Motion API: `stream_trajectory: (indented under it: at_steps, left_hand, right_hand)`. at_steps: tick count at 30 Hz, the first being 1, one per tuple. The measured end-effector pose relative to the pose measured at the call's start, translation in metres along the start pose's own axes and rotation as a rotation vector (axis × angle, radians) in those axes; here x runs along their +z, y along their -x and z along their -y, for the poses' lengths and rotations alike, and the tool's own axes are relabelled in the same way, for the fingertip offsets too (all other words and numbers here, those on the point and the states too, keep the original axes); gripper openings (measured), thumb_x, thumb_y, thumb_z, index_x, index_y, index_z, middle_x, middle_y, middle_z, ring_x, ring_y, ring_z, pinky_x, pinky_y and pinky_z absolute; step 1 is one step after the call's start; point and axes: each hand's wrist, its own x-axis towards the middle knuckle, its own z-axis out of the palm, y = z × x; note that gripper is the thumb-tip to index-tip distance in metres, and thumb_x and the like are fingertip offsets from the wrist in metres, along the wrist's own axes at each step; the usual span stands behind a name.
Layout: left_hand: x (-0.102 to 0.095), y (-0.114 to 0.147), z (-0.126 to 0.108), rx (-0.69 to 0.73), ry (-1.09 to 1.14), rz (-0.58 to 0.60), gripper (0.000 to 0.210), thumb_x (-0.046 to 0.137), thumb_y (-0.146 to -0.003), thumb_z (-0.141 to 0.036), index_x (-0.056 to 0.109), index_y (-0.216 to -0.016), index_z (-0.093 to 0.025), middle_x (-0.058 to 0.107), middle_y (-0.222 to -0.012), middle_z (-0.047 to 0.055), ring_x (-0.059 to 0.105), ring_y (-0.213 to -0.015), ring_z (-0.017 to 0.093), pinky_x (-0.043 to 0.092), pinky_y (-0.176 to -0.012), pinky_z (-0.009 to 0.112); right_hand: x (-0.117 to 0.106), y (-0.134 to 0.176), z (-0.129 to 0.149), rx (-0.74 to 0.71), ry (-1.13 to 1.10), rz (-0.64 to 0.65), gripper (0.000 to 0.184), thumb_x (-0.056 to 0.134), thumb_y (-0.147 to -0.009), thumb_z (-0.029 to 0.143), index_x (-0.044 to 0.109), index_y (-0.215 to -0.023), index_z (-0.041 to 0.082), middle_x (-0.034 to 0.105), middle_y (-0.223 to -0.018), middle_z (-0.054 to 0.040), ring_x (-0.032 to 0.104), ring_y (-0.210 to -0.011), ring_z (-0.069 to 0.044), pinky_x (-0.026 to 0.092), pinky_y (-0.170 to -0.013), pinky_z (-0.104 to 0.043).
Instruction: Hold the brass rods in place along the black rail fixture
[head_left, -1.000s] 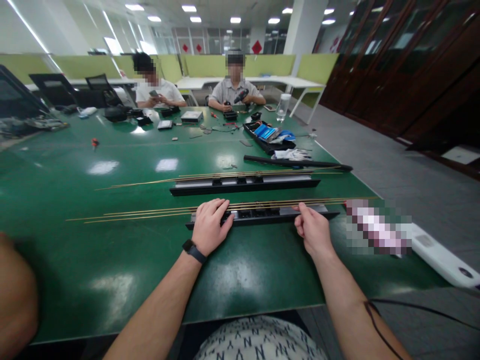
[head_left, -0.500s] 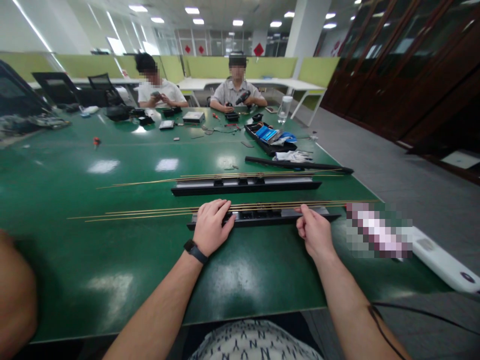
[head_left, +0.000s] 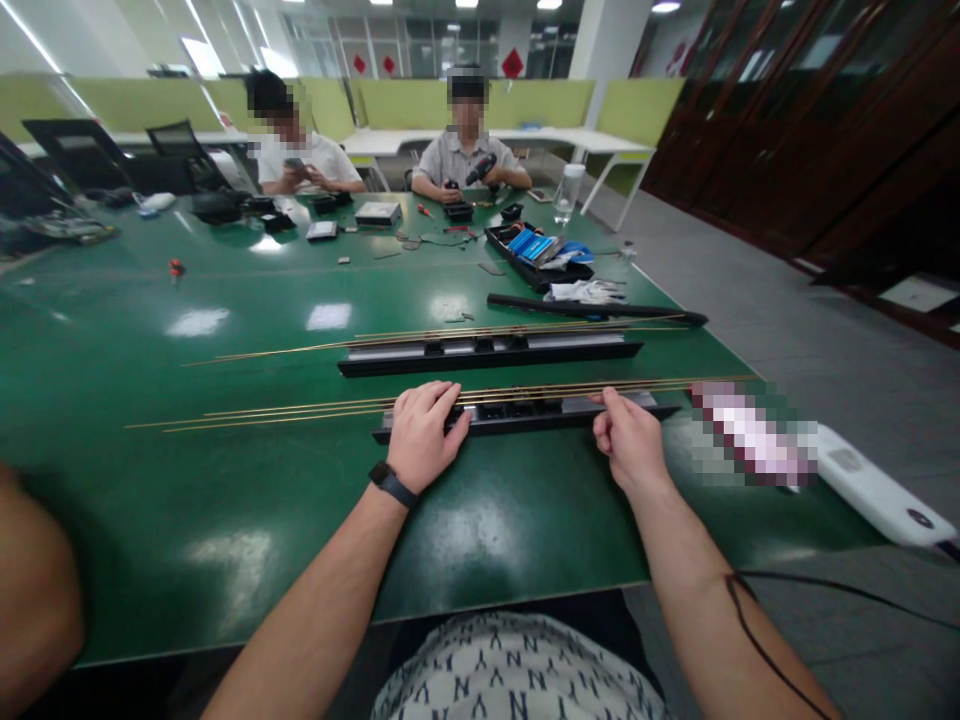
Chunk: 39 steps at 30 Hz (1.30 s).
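Across a black metal rail [head_left: 495, 428] in front of me lies my left hand [head_left: 426, 430], wearing a dark watch. Its fingers are stretched out over several thin golden rods [head_left: 300, 408], with the thumb apart on the near side. My right hand [head_left: 628, 432] is at the rail's right part, its index finger and thumb together on the rods and the other fingers curled. The exact contact under the fingertips is hard to see. Dark blocks [head_left: 517, 408] sit in the rail between my hands. Behind it lies a second black rail [head_left: 487, 360] with more golden rods along it.
A black bar [head_left: 592, 308], white gloves [head_left: 589, 291] and a black tray [head_left: 517, 262] of blue packets lie farther back on the green table [head_left: 262, 560]. A white device [head_left: 877, 485] is at right. Two people sit opposite; one holds a power drill [head_left: 481, 168]. Someone's arm [head_left: 34, 590] is at left.
The camera has tilted slightly down, so the table scene sits higher in the picture. Both hands keep their places at the rail and rods.
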Motion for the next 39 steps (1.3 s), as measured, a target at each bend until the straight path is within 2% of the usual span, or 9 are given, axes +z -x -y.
stream_trajectory:
  at_steps: [7,26,39]
  left_hand:
    - [-0.0001,-0.0008,-0.0020,-0.015,-0.006,0.013,0.037,0.061,-0.100,-0.039,0.068,-0.130,-0.020,0.072,-0.129,0.012,0.064,-0.124,0.029,0.044,-0.106,0.047]
    - [0.0009,-0.0009,-0.0005,-0.008,-0.004,0.006,0.036,0.062,-0.099,-0.040,0.068,-0.128,-0.020,0.073,-0.128,0.011,0.065,-0.121,0.028,0.044,-0.104,0.045]
    - [0.0020,-0.0035,-0.0029,-0.058,0.009,0.022,0.033,0.063,-0.098,-0.041,0.070,-0.124,-0.022,0.074,-0.126,0.011,0.066,-0.119,0.029,0.043,-0.105,0.048]
  right_hand:
    - [-0.0027,-0.0032,-0.0027,-0.023,-0.012,0.009,0.047,0.082,-0.077,0.060,0.074,-0.088,0.015,0.053,-0.044,0.0027,0.036,-0.031,-0.007,0.022,-0.030,-0.019]
    - [-0.0044,-0.0041,-0.0072,-0.040,-0.038,0.012,0.045,0.077,-0.083,0.058,0.075,-0.088,0.014,0.053,-0.043,0.0024,0.036,-0.030,-0.007,0.021,-0.031,-0.018]
    - [-0.0029,-0.0027,-0.0094,-0.071,-0.004,-0.003,0.047,0.076,-0.083,0.061,0.074,-0.088,0.014,0.053,-0.042,0.0028,0.035,-0.030,-0.007,0.022,-0.030,-0.018]
